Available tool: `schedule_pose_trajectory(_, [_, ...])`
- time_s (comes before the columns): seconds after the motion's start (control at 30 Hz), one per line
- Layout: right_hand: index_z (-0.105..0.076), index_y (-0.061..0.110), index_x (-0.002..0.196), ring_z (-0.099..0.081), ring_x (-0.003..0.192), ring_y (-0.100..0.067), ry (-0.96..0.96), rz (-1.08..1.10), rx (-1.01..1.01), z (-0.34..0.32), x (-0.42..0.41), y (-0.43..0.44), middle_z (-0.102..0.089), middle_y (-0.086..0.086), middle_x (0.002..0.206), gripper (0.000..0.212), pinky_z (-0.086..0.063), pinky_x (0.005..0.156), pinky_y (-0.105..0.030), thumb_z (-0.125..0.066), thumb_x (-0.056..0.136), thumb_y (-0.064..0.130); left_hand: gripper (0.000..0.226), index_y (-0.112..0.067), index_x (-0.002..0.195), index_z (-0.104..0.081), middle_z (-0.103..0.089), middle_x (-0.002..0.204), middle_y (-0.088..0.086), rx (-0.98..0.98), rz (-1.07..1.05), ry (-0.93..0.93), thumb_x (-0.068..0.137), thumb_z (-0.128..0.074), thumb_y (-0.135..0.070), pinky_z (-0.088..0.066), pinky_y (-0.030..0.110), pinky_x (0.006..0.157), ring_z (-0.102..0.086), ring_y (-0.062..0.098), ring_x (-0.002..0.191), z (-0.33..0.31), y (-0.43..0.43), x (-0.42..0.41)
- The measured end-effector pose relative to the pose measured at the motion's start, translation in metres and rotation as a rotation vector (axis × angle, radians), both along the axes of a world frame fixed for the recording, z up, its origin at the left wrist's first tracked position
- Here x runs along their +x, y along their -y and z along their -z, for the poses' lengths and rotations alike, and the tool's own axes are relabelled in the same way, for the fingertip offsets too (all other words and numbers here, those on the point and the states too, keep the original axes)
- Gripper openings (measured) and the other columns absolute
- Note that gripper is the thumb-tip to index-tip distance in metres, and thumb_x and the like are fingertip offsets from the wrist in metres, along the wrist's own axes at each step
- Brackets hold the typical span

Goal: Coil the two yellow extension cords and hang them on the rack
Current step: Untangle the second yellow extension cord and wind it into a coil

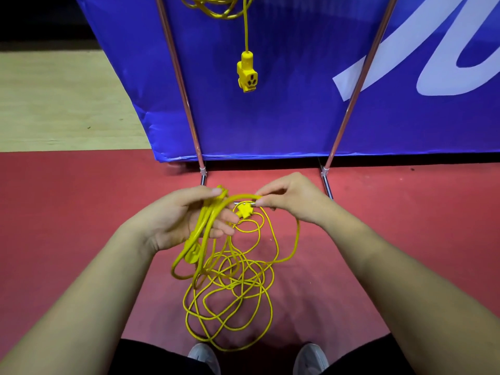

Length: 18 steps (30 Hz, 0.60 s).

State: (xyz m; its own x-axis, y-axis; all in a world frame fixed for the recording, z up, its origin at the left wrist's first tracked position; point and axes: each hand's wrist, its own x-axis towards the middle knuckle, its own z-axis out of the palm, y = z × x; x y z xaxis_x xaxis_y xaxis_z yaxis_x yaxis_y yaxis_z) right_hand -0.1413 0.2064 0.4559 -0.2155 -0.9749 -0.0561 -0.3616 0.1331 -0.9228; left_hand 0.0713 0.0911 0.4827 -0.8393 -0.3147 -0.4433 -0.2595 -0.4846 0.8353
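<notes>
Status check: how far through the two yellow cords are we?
Roughly halfway. Done: the first cord looks coiled and hung on the rack, its socket end dangling. In hand: the left hand holds a few loops of the second cord while the right hand pinches the next stretch. Left: most of it lies tangled on the floor; finish coiling, then hang it.

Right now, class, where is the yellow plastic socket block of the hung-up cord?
Head view, upper centre: the yellow plastic socket block dangles on its cord before the blue banner, between the rack's two metal poles.
</notes>
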Motion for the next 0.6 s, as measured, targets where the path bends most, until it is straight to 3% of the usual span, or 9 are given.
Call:
schedule_pose_trajectory(0.1, [-0.077,0.012,0.088,-0.058,0.067,-0.014,-0.109,-0.071,-0.014,-0.008,0.013,0.004,-0.072,-0.017,0.08,0.008,-0.05,0.067,-0.028,-0.076,0.08,0.013,0.036,-0.003,0.086,-0.073,-0.072,0.083,0.022,-0.035,-0.019,0.054,0.068,-0.071,-0.033,-0.057,0.029,0.057,-0.071,0.028,0.064,0.004,0.0,0.0])
schedule_pose_trajectory(0.2, [-0.076,0.016,0.084,-0.065,0.074,-0.028,-0.189,-0.136,-0.1,-0.017,0.032,0.007,-0.073,-0.009,0.075,0.005,-0.052,0.071,-0.04,-0.075,0.079,0.018,0.054,0.002,0.093,-0.071,-0.07,0.076,0.016,-0.105,0.071,0.075,0.059,-0.086,-0.037,-0.055,0.027,0.053,-0.067,0.023,0.057,0.007,-0.004,-0.001])
schedule_pose_trajectory(0.3, [-0.07,0.015,0.08,-0.058,0.063,-0.016,-0.236,-0.157,-0.142,-0.018,0.033,0.007,-0.066,0.003,0.067,0.007,-0.047,0.062,-0.033,-0.074,0.08,0.021,0.056,0.003,0.09,-0.061,-0.05,0.055,0.004,-0.095,0.084,0.025,0.057,-0.088,-0.033,-0.042,0.022,0.042,-0.049,0.016,0.042,0.007,-0.003,0.001])
schedule_pose_trajectory(0.4, [-0.063,0.011,0.079,-0.039,0.056,-0.005,-0.301,-0.198,0.021,0.001,0.006,0.004,-0.047,0.008,0.061,0.013,-0.033,0.055,-0.025,-0.073,0.084,0.018,0.049,-0.005,0.077,-0.059,-0.042,0.053,0.001,-0.015,0.042,-0.035,0.053,-0.09,-0.033,-0.035,0.02,0.039,-0.041,0.014,0.038,0.001,0.001,0.003])
schedule_pose_trajectory(0.5, [-0.056,0.003,0.075,-0.033,0.053,-0.004,-0.341,-0.192,0.256,0.039,-0.026,-0.005,-0.041,0.005,0.061,0.024,-0.029,0.055,-0.026,-0.071,0.086,0.018,0.046,-0.007,0.075,-0.06,-0.05,0.055,0.005,-0.005,0.008,-0.097,0.052,-0.091,-0.033,-0.047,0.024,0.045,-0.058,0.024,0.049,-0.004,0.006,0.009])
schedule_pose_trajectory(0.6, [-0.057,0.009,0.076,-0.041,0.064,-0.009,-0.161,-0.037,0.287,0.071,-0.047,-0.015,-0.049,-0.001,0.069,0.022,-0.035,0.064,-0.029,-0.07,0.087,0.023,0.045,-0.005,0.077,-0.062,-0.07,0.081,0.021,0.033,-0.02,-0.127,0.052,-0.091,-0.028,-0.058,0.031,0.053,-0.072,0.038,0.074,-0.005,0.008,0.011])
